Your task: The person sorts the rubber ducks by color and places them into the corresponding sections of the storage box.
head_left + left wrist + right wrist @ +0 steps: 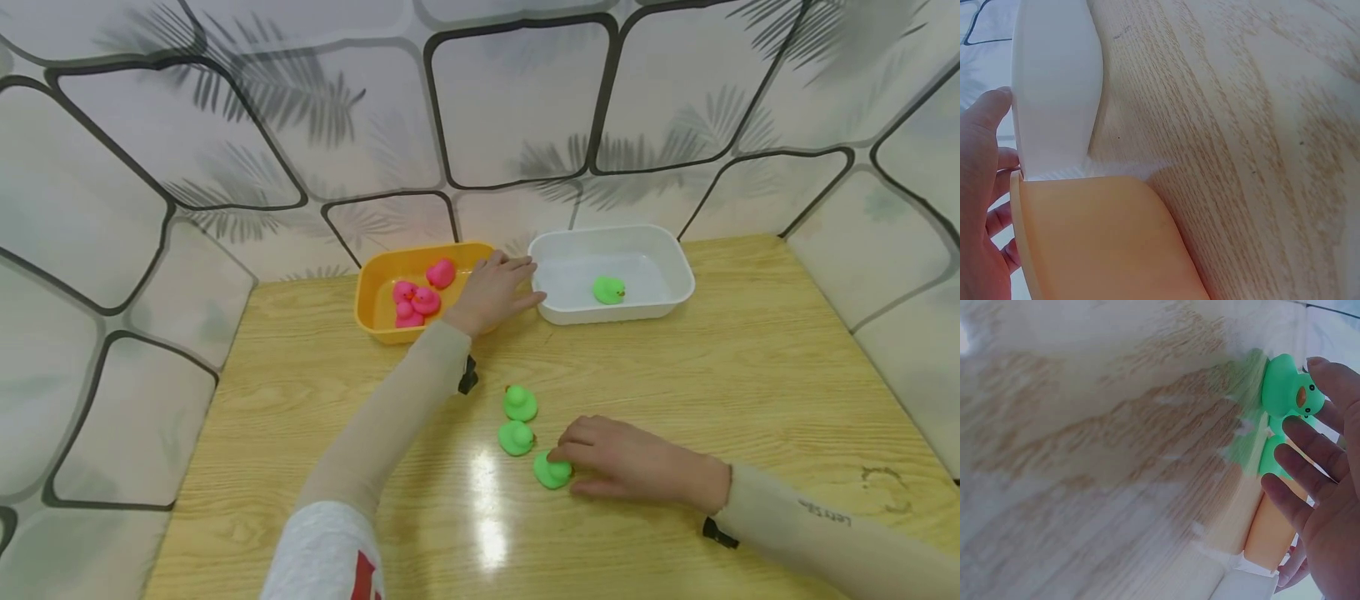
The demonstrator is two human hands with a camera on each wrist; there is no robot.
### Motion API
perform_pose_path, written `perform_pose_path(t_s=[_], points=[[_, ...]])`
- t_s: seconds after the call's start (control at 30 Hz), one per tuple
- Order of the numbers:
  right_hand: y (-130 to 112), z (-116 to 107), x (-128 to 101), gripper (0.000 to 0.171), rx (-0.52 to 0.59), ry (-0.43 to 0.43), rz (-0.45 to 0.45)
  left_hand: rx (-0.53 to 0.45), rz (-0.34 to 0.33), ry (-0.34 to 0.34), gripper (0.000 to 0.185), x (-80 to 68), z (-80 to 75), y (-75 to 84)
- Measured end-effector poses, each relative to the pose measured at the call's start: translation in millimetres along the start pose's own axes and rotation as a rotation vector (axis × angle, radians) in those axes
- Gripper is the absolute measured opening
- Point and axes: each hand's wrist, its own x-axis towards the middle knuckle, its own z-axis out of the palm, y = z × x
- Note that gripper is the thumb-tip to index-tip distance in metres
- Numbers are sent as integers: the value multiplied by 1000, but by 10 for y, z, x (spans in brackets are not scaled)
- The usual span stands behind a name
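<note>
My left hand (491, 292) lies over the right end of an orange tub (390, 335), fingertips reaching the left rim of a white tub (611, 317). In the left wrist view its thumb is at the white tub's rim and the fingers are spread behind both tubs. My right hand (633, 462) is at the nearest green rubber duck (550, 475). The right wrist view shows that duck (1280, 387) between thumb and forefinger, the fingers loosely extended and not closed round it. Two more green ducks, a middle one (515, 438) and a farther one (519, 406), sit just beyond.
Several pink rubber ducks (426, 301) lie in the orange tub. One green duck (607, 290) is inside the white tub. Both tubs stand side by side at the back of the wooden table (750, 375), against a patterned backdrop (517, 108).
</note>
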Motion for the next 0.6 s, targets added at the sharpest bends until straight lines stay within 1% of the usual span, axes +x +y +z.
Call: perform_pose_path(t_s=[0.37, 0.6], points=[[5, 12, -13, 25, 13, 11, 48, 4, 1, 1, 66, -3, -1, -1], [68, -5, -56, 22, 10, 29, 84, 6, 0, 2, 66, -2, -11, 3]])
